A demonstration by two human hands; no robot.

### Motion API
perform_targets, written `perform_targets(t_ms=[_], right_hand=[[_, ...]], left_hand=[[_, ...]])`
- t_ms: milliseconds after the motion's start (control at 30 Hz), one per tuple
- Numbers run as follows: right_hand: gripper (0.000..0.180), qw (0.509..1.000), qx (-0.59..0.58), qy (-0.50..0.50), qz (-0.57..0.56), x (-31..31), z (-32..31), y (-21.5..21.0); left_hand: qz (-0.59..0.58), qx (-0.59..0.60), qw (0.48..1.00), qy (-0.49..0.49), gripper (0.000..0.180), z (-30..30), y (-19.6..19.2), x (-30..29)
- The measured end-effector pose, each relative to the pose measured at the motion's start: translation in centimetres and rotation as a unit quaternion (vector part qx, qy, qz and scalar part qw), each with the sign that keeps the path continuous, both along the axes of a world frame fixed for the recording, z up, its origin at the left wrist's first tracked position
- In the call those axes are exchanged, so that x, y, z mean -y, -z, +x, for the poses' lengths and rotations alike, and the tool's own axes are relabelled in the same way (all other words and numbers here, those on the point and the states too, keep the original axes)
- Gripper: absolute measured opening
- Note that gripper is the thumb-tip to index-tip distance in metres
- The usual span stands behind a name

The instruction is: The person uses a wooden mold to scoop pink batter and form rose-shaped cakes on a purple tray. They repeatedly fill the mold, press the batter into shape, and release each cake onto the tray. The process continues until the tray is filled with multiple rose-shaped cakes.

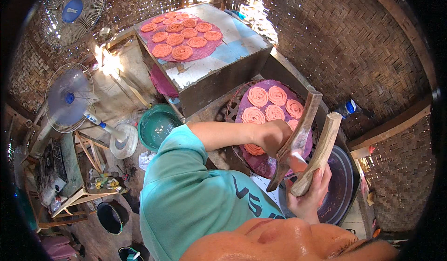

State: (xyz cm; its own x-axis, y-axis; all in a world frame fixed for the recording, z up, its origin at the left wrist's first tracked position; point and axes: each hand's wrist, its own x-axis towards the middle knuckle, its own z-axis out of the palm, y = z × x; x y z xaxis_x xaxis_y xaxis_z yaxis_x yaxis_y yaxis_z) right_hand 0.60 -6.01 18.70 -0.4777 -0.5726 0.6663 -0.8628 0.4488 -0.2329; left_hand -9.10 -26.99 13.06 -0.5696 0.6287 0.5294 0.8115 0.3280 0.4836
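Note:
A wooden hand press with two thick arms, one dark brown (305, 121) and one pale (319, 155), is held tilted above the near right side of a round tray. My right hand (313, 191) wraps round the lower end of the pale arm. My left hand (270, 137) is closed against the dark arm, its fingertips hidden behind the wood. Pinkish-orange dough (297, 162) shows between the two arms. Under the press, a purple sheet (240, 116) on the tray carries several orange coiled rosettes (257, 96); my left forearm and the press cover some of them.
A metal-topped box (242, 37) at the back bears another purple sheet with several rosettes. A dark basin (342, 182) stands at right, a green basin (158, 126) left of my arm. Farther left are a standing fan (70, 98) and a stove (53, 172). Woven walls enclose the space.

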Motion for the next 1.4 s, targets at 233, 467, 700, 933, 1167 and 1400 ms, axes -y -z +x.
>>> perform_targets(t_ms=[233,467,700,933,1167,1400], right_hand=[[0.097,0.998,0.033,0.06,-0.014,-0.2,-1.4,2.1],[0.113,0.688,0.68,-0.118,-0.227,-4.3,-1.6,4.3],[0.116,0.49,0.778,-0.303,-0.249,-5.7,-1.6,3.3],[0.111,0.447,0.821,-0.261,-0.241,-9.5,-1.2,2.4],[0.112,0.481,0.833,-0.068,-0.266,-8.4,-2.6,2.5],[0.098,0.534,0.81,-0.026,-0.24,-8.3,-2.4,3.2]], left_hand=[[0.01,-0.013,0.999,-0.043,0.031,-0.6,0.6,-0.9],[0.069,0.127,0.989,0.04,0.053,-0.4,-0.2,-1.4],[0.411,0.389,0.565,0.6,0.085,-3.7,-9.6,-2.1],[0.487,0.392,0.565,0.539,0.068,-5.8,-7.1,-5.4],[0.565,0.513,0.461,0.453,0.058,-10.3,0.5,-7.0],[0.58,0.521,0.39,0.49,0.066,-11.6,4.0,-6.8]])
